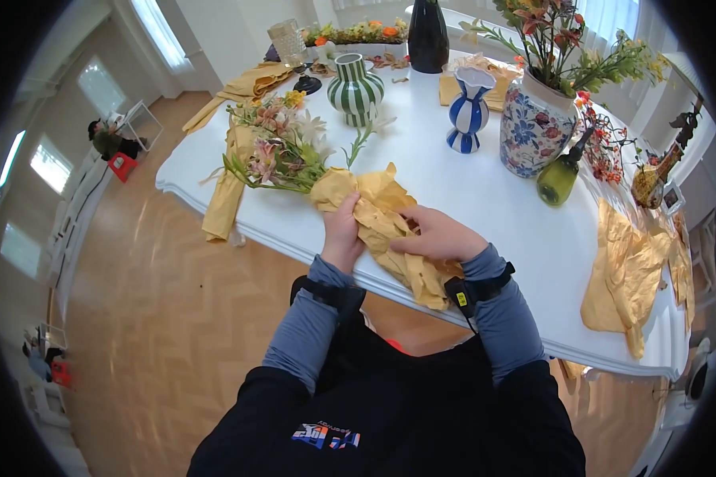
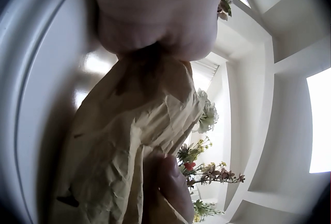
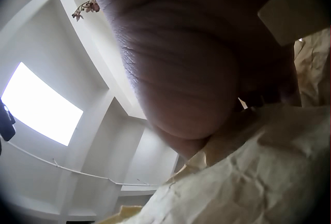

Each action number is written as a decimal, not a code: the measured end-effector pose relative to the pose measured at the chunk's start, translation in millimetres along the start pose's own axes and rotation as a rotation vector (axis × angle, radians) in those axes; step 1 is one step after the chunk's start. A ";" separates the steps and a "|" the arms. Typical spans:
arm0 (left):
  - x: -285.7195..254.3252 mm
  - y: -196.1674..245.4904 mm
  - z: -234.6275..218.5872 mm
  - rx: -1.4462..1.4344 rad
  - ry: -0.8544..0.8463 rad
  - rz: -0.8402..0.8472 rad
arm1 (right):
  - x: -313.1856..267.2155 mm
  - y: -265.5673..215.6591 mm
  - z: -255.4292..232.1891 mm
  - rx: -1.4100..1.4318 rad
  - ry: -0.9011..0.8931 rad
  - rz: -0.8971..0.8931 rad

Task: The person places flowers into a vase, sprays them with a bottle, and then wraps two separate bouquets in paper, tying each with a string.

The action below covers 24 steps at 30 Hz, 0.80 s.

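Observation:
Crumpled yellow-brown wrapping paper (image 1: 382, 208) hangs over the table's front edge, gathered round the lower end of a flower bunch (image 1: 277, 151) in the head view. My left hand (image 1: 343, 232) grips the paper just below the flowers, thumb on top. On the other side, my right hand (image 1: 441, 235) holds a fold of it between thumb and fingers. Creased paper (image 2: 129, 136) fills the middle of the left wrist view, below my palm. In the right wrist view the paper (image 3: 253, 167) lies under my hand, whose fingertips are mostly hidden. The stems' ends are hidden inside the paper.
On the white table (image 1: 429, 183) stand a green-striped vase (image 1: 356, 91), a blue-striped vase (image 1: 469, 115), a floral vase (image 1: 533, 131) with flowers, a dark bottle (image 1: 429, 40) and a green glass bottle (image 1: 559, 181). More paper (image 1: 624, 274) drapes over the right edge.

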State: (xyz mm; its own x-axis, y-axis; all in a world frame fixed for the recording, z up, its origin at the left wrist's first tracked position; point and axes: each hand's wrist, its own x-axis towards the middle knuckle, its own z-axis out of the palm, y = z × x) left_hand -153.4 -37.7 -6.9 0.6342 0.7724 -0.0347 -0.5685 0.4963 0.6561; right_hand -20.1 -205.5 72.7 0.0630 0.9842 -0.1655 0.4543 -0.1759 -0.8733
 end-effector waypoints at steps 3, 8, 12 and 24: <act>3.9 -4.4 5.2 0.027 0.022 0.055 | 18.1 25.8 2.6 -0.222 0.482 -0.291; -0.8 0.9 14.7 0.071 0.038 0.008 | 17.8 30.1 2.9 -0.130 0.551 0.122; 5.4 4.5 22.4 0.121 0.108 -0.071 | 2.8 6.2 -17.8 0.024 0.276 0.122; 14.7 -1.7 58.8 0.293 0.215 0.065 | 0.2 4.8 1.8 -0.169 0.145 0.018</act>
State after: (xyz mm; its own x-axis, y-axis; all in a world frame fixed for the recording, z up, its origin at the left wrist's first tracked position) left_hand -112.3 -50.5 35.8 0.4594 0.8796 -0.1232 -0.4101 0.3331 0.8490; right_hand -19.5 -206.3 67.6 0.1942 0.9757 -0.1017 0.5936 -0.1994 -0.7796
